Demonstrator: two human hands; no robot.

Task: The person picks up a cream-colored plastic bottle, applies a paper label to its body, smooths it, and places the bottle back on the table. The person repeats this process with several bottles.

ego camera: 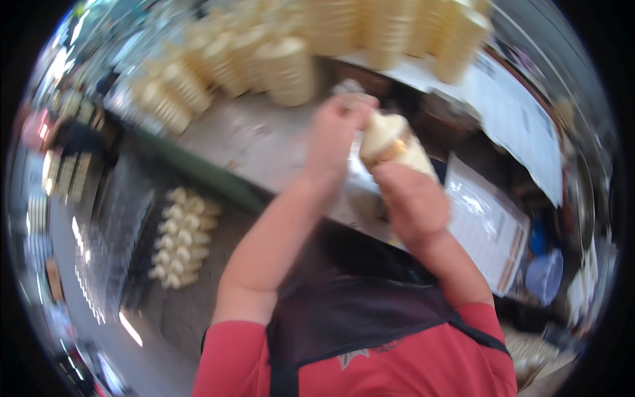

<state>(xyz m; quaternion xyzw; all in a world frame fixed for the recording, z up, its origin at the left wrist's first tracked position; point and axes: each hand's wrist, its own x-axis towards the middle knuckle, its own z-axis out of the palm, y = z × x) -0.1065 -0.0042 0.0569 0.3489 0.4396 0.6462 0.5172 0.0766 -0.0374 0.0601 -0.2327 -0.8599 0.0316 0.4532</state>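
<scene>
Motion blur softens the middle of the view. My right hand (416, 198) grips a cream-coloured moulded part (389, 131), perhaps a stack of them, tilted over the work table (248, 134). A shiny brownish band (397, 149), possibly tape, shows on its side just above my right fingers. My left hand (342, 121) is at the part's upper end, its fingers pinched around crumpled clear film (349, 88). Whether the film is joined to the part cannot be made out.
Stacks of cream parts (287, 72) line the table's far side; taller stacks (459, 44) stand on white paper. A plastic-covered printed sheet (483, 223) and translucent tub (544, 278) are at right. More cream parts (183, 238) lie lower left, beyond the green table edge (198, 171). A person (74, 136) is far left.
</scene>
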